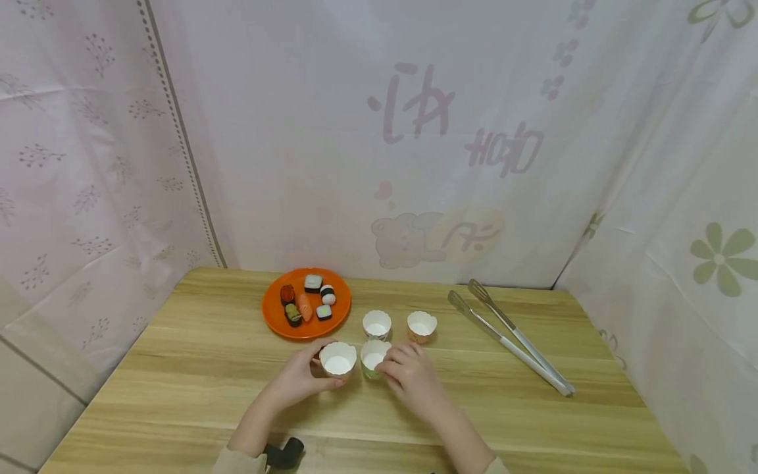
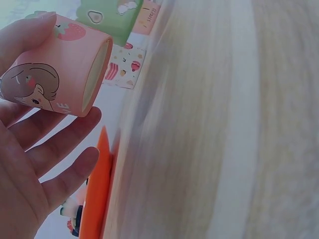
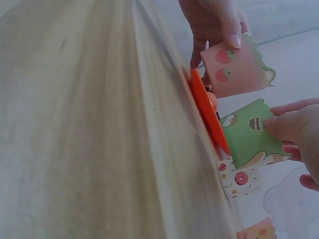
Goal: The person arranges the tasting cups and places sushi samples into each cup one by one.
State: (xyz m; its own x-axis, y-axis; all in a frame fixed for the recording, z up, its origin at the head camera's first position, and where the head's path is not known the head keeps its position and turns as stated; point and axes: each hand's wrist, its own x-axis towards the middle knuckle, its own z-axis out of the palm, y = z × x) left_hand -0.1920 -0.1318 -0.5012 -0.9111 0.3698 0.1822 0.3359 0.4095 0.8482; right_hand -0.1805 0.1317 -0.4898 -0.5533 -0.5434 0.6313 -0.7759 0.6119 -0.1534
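Note:
My left hand [image 1: 294, 380] holds a pink paper baking cup [image 2: 75, 55] with strawberries and a cartoon figure, thumb on one side and fingers around the other. In the left wrist view its base is raised off the wooden table. My right hand [image 1: 416, 383] pinches the scalloped rim of a green paper baking cup [image 3: 251, 137], just right of the pink one. Whether the green cup touches the table I cannot tell. Behind it stands a white patterned cup [image 1: 377, 325]. A fourth, orange-pink cup [image 1: 422, 326] is to its right. The cups look empty from above.
An orange plate [image 1: 274, 319] with several sushi pieces [image 1: 304, 307] stands at the back left. Long metal tongs [image 1: 515, 339] lie on the right of the table [image 1: 195, 368]. A black object [image 1: 287, 454] shows near my left wrist. Printed curtains [image 1: 296, 164] rise behind the table.

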